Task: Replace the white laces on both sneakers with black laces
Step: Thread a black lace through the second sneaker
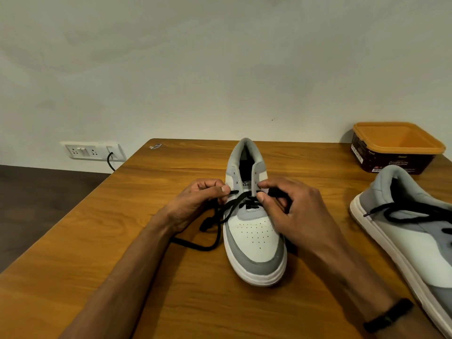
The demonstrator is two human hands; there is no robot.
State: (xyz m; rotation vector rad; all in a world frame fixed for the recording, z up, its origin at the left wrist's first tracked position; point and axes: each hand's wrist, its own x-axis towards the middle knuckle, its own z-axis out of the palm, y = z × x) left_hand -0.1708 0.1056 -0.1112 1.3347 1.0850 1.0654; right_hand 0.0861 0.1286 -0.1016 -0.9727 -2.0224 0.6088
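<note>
The left hand (pixel 200 199), left of centre in the frame, pinches one end of the flat black lace (pixel 232 204) between thumb and forefinger, the tip pointing right toward the shoe's left eyelet row. The right hand (pixel 291 209), just right of centre, pinches the other run of the same lace against the right eyelet row, with more black lace bunched under its curled fingers. Between them stands the grey-and-white low-top sneaker (pixel 254 231) on the wooden table (pixel 97 241), its long axis running from the toe at lower centre to the heel at upper centre. The lower eyelets are already crossed in black; the upper ones look empty, so the next threading probably goes up-frame, away from the toe. Slack lace trails left of the shoe. A second grey-and-white sneaker (pixel 411 231), black-laced, lies at the right edge, before an orange-rimmed plastic tub (pixel 396 148).
</note>
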